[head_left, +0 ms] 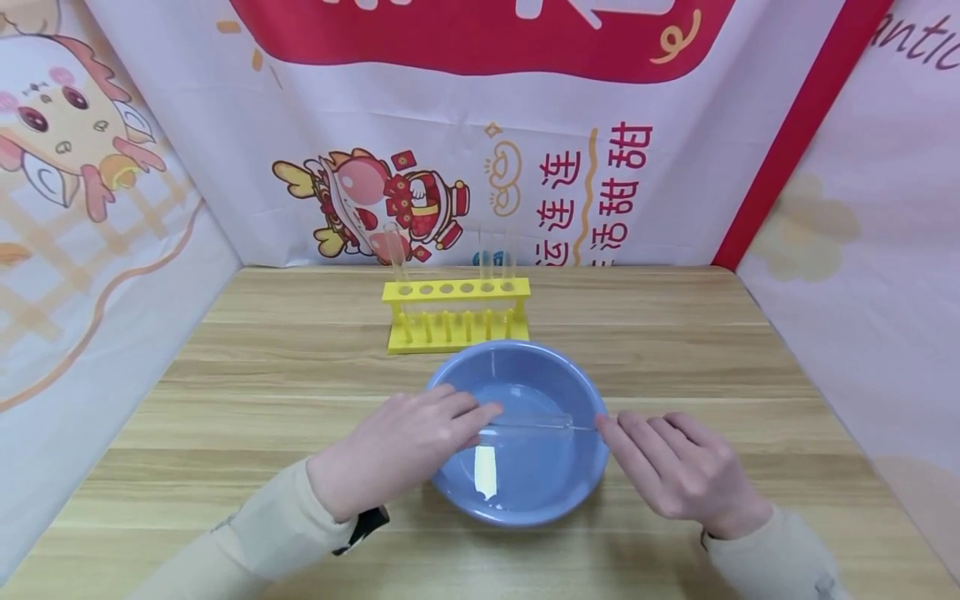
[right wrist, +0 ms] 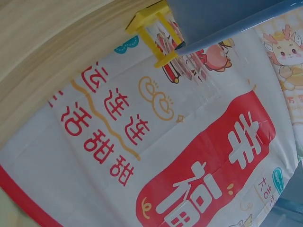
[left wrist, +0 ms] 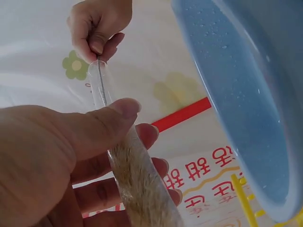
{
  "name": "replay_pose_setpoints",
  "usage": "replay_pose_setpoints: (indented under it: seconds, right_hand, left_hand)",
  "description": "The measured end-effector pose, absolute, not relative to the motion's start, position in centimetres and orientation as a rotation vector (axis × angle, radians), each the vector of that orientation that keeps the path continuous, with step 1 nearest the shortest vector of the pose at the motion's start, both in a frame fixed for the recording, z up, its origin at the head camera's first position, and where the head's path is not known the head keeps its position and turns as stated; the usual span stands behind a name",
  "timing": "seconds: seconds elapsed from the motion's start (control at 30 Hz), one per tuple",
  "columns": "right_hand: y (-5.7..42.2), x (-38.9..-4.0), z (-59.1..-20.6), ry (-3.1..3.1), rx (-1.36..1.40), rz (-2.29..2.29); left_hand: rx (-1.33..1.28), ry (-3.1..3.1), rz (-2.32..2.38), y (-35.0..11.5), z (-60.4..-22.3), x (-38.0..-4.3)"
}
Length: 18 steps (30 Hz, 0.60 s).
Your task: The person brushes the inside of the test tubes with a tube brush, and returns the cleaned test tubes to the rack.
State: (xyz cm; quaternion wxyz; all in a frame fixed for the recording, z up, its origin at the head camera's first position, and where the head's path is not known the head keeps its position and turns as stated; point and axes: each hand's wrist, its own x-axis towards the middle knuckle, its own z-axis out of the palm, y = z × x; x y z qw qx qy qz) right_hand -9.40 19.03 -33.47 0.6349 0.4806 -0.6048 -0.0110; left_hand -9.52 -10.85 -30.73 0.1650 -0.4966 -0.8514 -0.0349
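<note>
My left hand (head_left: 416, 446) grips a clear glass test tube (head_left: 540, 422) over the blue basin (head_left: 517, 518), thumb on one side and fingers on the other in the left wrist view. A test tube brush (left wrist: 130, 165) sits inside the tube, its tan bristles under the glass below the thumb. Its thin twisted wire runs out of the tube's mouth to my right hand (head_left: 675, 467), which pinches the end between thumb and fingers. Tube and wire lie roughly level across the basin in the head view. The right wrist view does not show the right hand.
Behind the basin stands a yellow test tube rack (head_left: 457, 292). It holds a tube (head_left: 395, 250) at its left end and two more at its right. Printed cloth (head_left: 420, 108) hangs behind and beside the wooden table (head_left: 300, 400).
</note>
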Motion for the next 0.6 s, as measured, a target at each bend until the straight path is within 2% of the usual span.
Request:
replay_pose_setpoints:
  seconds: [0.6]
  right_hand:
    - [19.6, -9.1, -34.7, -1.863, 1.081, 0.204]
  left_hand:
    - [-1.360, -2.475, -0.013, -11.9, -30.6, -9.8]
